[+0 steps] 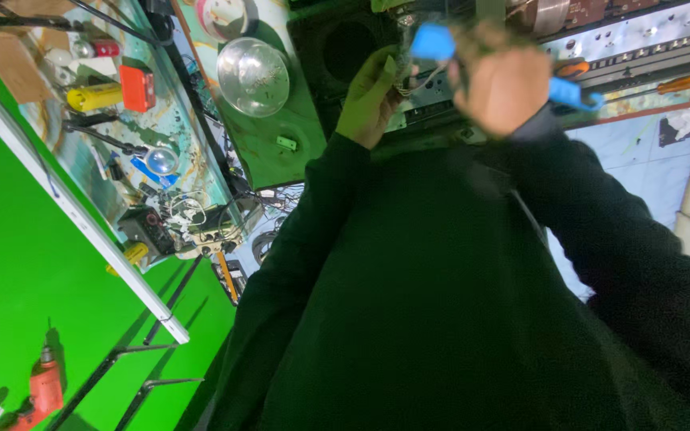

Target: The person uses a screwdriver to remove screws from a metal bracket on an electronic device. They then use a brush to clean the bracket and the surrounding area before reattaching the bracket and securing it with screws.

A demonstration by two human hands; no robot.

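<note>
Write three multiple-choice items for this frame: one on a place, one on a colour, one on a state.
1. Where is the clear glass bulb?
A. on the green board
B. in the left hand
C. on the wall-hung drill

2. What colour are the handles of the tool in the right hand?
A. red
B. blue
C. yellow

3. How is the left hand?
A. clenched round a bulb
B. out of view
C. fingers extended, resting at the equipment by thin wires

Answers: 1 A, the bulb lies on the board. 2 B, both handle ends are blue. 3 C, the fingers are straight and grip nothing visible.
</note>
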